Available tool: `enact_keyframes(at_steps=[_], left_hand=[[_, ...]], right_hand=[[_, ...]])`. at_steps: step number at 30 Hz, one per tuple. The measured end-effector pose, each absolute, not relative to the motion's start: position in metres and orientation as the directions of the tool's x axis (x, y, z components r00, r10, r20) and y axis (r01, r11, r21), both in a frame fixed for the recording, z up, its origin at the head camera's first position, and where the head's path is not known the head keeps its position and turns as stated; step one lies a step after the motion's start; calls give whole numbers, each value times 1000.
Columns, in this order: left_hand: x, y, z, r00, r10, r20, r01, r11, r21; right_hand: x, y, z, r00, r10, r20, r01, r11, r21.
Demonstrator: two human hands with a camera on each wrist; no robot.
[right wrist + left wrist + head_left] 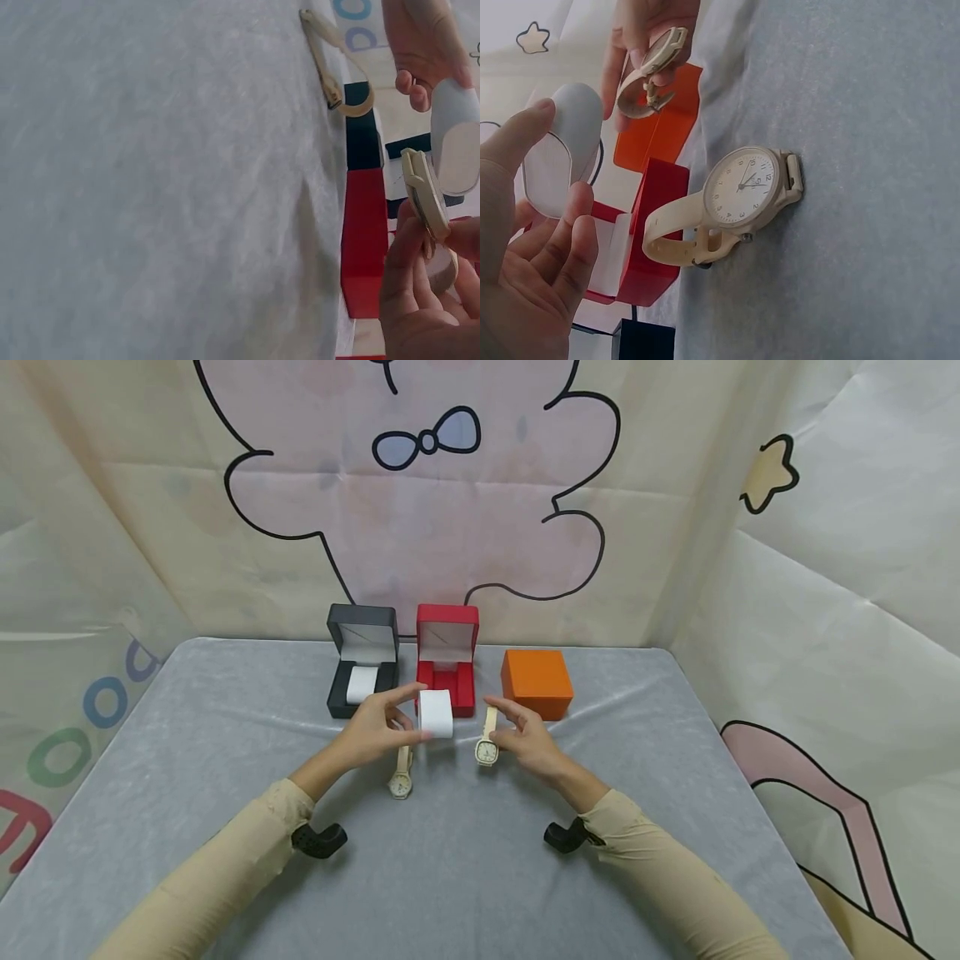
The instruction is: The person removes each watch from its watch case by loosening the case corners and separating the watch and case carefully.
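Table (225, 793): covered in grey cloth, soft and velvety with a faint sheen, lightly creased.
White watch cushion (436, 713): smooth, matt, leather-like skin with a stitched-looking end panel.
Round-faced watch (742, 191): cream strap of matt rubbery plastic, glossy glass over the dial.
Square-faced watch (487, 750): same cream matt strap, pale case.
Red box (447, 656): smooth, slightly glossy shell, white lining.
Black box (363, 652): matt dark shell, white lining.
Orange box (536, 682): matt, paper-covered look.
Backdrop (480, 510): thin printed sheet, creased.

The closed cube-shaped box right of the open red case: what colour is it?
Orange, plain and unpatterned; clearest in the head view.
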State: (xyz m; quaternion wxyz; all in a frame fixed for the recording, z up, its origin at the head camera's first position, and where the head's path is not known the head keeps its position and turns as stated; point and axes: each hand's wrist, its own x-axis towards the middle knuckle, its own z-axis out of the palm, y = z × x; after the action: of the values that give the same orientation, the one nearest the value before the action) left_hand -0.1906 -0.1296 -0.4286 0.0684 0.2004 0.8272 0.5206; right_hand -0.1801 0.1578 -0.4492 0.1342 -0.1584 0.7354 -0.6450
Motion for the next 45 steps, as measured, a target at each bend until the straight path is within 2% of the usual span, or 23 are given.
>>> enact_keyframes(at_steps=[6, 14, 21, 30, 41, 45], left_hand=[[-198, -121, -428, -900, 425, 101, 274, 369, 888], [-205, -117, -431, -899, 430, 81, 262, 381, 887], [-207, -119, -433, -900, 430, 70, 255, 391, 885], [-207, -119, -431, -902, 426, 77, 266, 404, 875], [-207, -122, -432, -901, 427, 76, 273, 421, 865], [-206, -122, -432, -903, 423, 72, 267, 424, 865]], right_hand=[[-180, 166, -452, -872, -488, -42, -72, 213, -974], [-179, 169, -459, -837, -544, -62, -54, 196, -979], [-181, 170, -464, -813, -582, -10, -160, 239, -958], [-184, 169, -466, -808, -586, 58, -337, 380, -862], [-180, 168, -465, -825, -553, 115, -367, 370, -853], [-181, 168, -465, -837, -538, 103, -367, 410, -835]])
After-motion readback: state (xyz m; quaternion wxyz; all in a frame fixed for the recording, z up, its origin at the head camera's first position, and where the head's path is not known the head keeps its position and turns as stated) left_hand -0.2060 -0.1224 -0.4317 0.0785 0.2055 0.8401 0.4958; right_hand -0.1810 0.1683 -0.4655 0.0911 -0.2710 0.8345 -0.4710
